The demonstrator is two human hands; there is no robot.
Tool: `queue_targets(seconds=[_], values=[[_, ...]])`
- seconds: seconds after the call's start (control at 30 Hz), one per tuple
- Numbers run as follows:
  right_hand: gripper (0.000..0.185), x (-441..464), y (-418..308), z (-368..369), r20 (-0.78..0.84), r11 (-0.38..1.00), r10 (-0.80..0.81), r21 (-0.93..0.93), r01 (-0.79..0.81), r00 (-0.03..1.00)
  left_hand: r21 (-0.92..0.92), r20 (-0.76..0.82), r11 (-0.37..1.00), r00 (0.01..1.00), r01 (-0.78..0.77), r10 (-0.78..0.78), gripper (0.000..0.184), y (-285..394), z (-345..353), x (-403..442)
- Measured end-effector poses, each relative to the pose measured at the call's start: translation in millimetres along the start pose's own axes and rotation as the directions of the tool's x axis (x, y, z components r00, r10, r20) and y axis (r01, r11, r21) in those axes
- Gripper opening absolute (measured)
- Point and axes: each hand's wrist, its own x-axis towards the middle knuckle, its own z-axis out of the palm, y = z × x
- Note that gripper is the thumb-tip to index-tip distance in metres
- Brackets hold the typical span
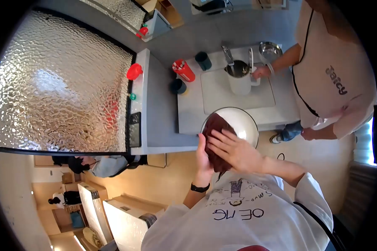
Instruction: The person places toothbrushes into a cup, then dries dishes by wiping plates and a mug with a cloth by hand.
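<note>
A dark red-brown cloth (pixel 217 125) is between my two hands, overlapping a white round dish (pixel 244 121) with a dark rim. My left hand (pixel 203 162) is at the cloth's left edge, with a black band on the wrist; some of its fingers are hidden. From the right, my right hand (pixel 235 152) lies over the cloth, its fingers stretched across it and pressing it toward my left hand. The dish is just beyond my hands, in front of the counter; how it is supported is hidden.
A co-worker's hand (pixel 262 72) holds a white pitcher (pixel 240 83) on the counter (pixel 190 119). Nearby are a red container (pixel 183 70), dark cups (pixel 203 61) and a metal bowl (pixel 270 51). A grey partition (pixel 161 100) and textured glass panel (pixel 63 83) are left.
</note>
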Motion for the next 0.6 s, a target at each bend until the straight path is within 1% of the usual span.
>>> queue_targets(seconds=[0.03, 0.07, 0.1, 0.13, 0.17, 0.2, 0.23, 0.3, 0.33, 0.4, 0.43, 0.47, 0.53, 0.57, 0.6], values=[[0.078, -2, 0, -5, -0.029, 0.998, 0.054, -0.024, -0.055, 0.998, -0.025, -0.16, 0.999, 0.987, -0.026, 0.022, 0.061, -7, 8, -8], [0.077, -5, -1, -5, -0.058, 0.993, 0.109, -0.042, -0.112, 0.992, 0.08, -0.228, 0.986, 0.961, -0.145, 0.16, 0.06, -14, 12, -15], [0.076, -6, 0, -1, -0.264, 0.976, 0.215, 0.032, -0.214, 0.94, 0.147, -0.207, 0.971, 0.954, -0.189, 0.217, 0.059, -18, 6, -21], [0.073, -10, 6, 1, -0.259, 0.938, 0.268, -0.152, -0.313, 0.928, 0.212, -0.173, 0.948, 0.946, -0.237, 0.275, 0.059, -18, 0, -25], [0.071, -16, 2, 1, -0.267, 0.941, 0.284, -0.107, -0.321, 0.921, 0.229, -0.233, 0.938, 0.921, -0.261, 0.313, 0.058, -16, -3, -30], [0.068, -23, -5, 2, -0.277, 0.942, 0.299, -0.067, -0.328, 0.913, 0.231, -0.23, 0.936, 0.92, -0.265, 0.317, 0.058, -11, 1, -35], [0.068, -33, -14, 3, -0.282, 0.942, 0.297, -0.069, -0.328, 0.912, 0.263, -0.237, 0.926, 0.912, -0.272, 0.335, 0.062, -4, 8, -41], [0.064, -50, -31, 7, -0.042, 0.978, 0.18, -0.103, -0.184, 0.983, 0.3, -0.24, 0.902, 0.891, -0.31, 0.386, 0.066, 2, 12, -44], [0.064, -51, -39, 9, -0.055, 0.974, 0.19, -0.114, -0.195, 0.98, 0.302, -0.223, 0.903, 0.898, -0.307, 0.38, 0.066, 3, 12, -46], [0.064, -46, -51, 11, -0.056, 0.991, 0.013, 0.133, -0.005, 0.998, 0.146, -0.146, 0.975, 0.972, -0.165, 0.186, 0.067, 8, 14, -50], [0.068, -36, -53, 16, -0.089, 0.984, -0.03, 0.174, 0.046, 0.996, 0.204, -0.13, 0.974, 0.983, -0.103, 0.131, 0.068, 8, 11, -55], [0.072, -25, -56, 18, -0.097, 0.98, -0.031, 0.195, 0.049, 0.995, 0.261, -0.121, 0.964, 0.99, -0.045, 0.079, 0.068, 7, 7, -60], [0.076, 0, -57, 19, -0.105, 0.999, -0.007, -0.036, 0.003, 0.994, 0.165, -0.155, 0.985, 0.986, -0.04, 0.066, 0.066, 13, 15, -65], [0.076, 13, -58, 15, -0.128, 0.999, 0.047, -0.013, -0.049, 0.991, 0.164, -0.189, 0.985, 0.979, -0.051, 0.082, 0.064, 20, 17, -75], [0.076, 26, -59, 10, -0.149, 0.995, 0.099, 0.012, -0.098, 0.984, 0.235, -0.143, 0.959, 0.97, -0.159, 0.196, 0.065, 23, 7, -77]])
